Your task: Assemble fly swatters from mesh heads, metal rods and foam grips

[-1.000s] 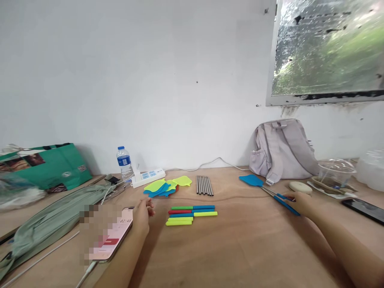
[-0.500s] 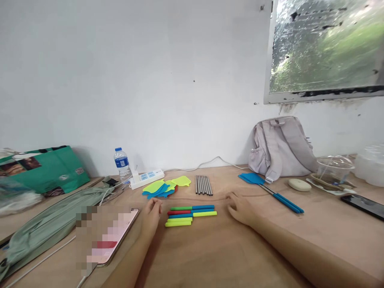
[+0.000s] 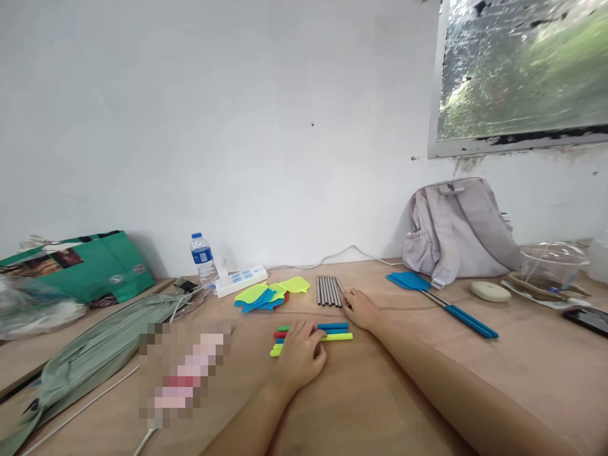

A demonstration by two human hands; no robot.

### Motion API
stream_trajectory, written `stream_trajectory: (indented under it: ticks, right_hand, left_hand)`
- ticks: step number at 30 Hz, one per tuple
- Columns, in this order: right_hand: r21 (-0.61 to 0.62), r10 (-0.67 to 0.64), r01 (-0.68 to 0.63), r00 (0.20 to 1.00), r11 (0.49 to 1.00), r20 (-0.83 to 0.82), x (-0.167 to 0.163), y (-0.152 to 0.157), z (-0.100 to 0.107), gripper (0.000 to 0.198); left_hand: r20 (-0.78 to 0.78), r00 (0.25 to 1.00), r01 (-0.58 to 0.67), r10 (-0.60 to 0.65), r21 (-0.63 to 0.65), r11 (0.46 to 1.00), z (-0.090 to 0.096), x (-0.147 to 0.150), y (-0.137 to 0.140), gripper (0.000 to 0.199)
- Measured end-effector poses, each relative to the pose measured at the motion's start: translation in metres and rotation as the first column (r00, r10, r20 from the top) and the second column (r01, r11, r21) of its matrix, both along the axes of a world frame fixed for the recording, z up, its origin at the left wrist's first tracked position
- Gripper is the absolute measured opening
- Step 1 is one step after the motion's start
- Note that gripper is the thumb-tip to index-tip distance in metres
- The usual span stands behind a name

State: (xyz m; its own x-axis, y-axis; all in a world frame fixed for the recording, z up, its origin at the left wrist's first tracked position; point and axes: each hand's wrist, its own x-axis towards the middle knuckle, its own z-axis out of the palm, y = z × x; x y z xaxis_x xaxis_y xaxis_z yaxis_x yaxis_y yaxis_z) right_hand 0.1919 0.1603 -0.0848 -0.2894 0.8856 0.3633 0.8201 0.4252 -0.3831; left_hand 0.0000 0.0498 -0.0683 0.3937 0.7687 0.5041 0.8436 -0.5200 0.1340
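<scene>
The left hand (image 3: pixel 300 358) covers part of the coloured handles (image 3: pixel 338 337) on the desk (image 3: pixel 361 386), fingers bent; I cannot tell whether its grip holds one. The right hand (image 3: pixel 363 309) has its fingertips at the end tube (image 3: pixel 339 284), angled beside the row of metal tubes (image 3: pixel 327 291); whether that grip has closed, I cannot tell. A light pinch suits best (round tubes likely roll), drawn sideways from the neighbours. Swatter heads (image 3: pixel 297 285) crowd the left side, a power strip (image 3: pixel 244 278) behind; blue swatters (image 3: pixel 468 318) lie right, near the backpack (image 3: pixel 468 231).
</scene>
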Motion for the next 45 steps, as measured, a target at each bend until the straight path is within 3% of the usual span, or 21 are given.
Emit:
stream_trajectory:
  ticks: [5, 10, 16, 19, 22, 26, 31, 36, 38, 43, 45]
  right_hand:
    - [-0.075, -0.058, 0.048, 0.99, 0.996, -0.126, 0.013, 0.0, -0.006, 0.005]
    - [-0.103, -0.079, 0.04, 0.905, 0.994, -0.419, 0.036, -0.006, -0.008, 0.008]
    - [-0.152, -0.093, -0.027, 0.681, 0.988, -0.726, 0.047, -0.037, -0.01, 0.027]
    - [-0.199, -0.104, -0.16, 0.463, 0.967, -0.88, 0.043, -0.06, -0.012, 0.021]
    - [-0.292, -0.222, -0.289, 0.251, 0.911, -0.942, 0.039, -0.077, -0.01, 0.025]
    - [-0.378, -0.31, -0.391, 0.227, 0.84, -0.923, 0.036, -0.081, -0.004, 0.009]
    - [-0.402, -0.278, -0.468, 0.313, 0.787, -0.908, 0.035, -0.077, -0.004, 0.028]
    - [-0.408, -0.24, -0.534, 0.356, 0.741, -0.903, 0.035, -0.078, -0.006, 0.023]
    - [-0.39, -0.245, -0.543, 0.321, 0.743, -0.915, 0.035, -0.079, -0.005, 0.018]
    - [-0.334, -0.312, -0.538, 0.135, 0.774, -0.94, 0.033, -0.082, -0.001, 0.005]
    - [-0.353, -0.341, -0.534, 0.126, 0.768, -0.932, 0.033, -0.082, -0.001, 0.008]
  left_hand:
    - [-0.004, 1.0, 0.005, -0.006, -0.062, 0.998, -0.005, 0.022, 0.008, 0.024]
    - [0.041, 0.998, 0.043, -0.039, -0.085, 0.995, -0.004, 0.024, 0.01, 0.014]
    - [0.056, 0.993, 0.111, -0.105, -0.114, 0.987, -0.004, 0.022, 0.011, 0.011]
    - [0.046, 0.992, 0.125, -0.121, -0.122, 0.985, -0.004, 0.021, 0.013, 0.015]
    - [0.035, 0.99, 0.14, -0.137, -0.126, 0.982, -0.005, 0.021, 0.013, 0.02]
    - [0.029, 0.989, 0.151, -0.148, -0.132, 0.98, -0.005, 0.02, 0.014, 0.02]
    - [0.032, 0.986, 0.166, -0.163, -0.142, 0.976, -0.005, 0.019, 0.015, 0.019]
    - [0.024, 0.986, 0.165, -0.163, -0.143, 0.976, -0.004, 0.02, 0.014, 0.018]
    - [0.017, 0.987, 0.159, -0.158, -0.146, 0.976, -0.004, 0.02, 0.014, 0.019]
    - [0.001, 0.991, 0.133, -0.134, -0.116, 0.984, -0.004, 0.02, 0.014, 0.023]
    - [-0.033, 0.989, 0.143, -0.146, -0.097, 0.985, -0.003, 0.02, 0.013, 0.023]
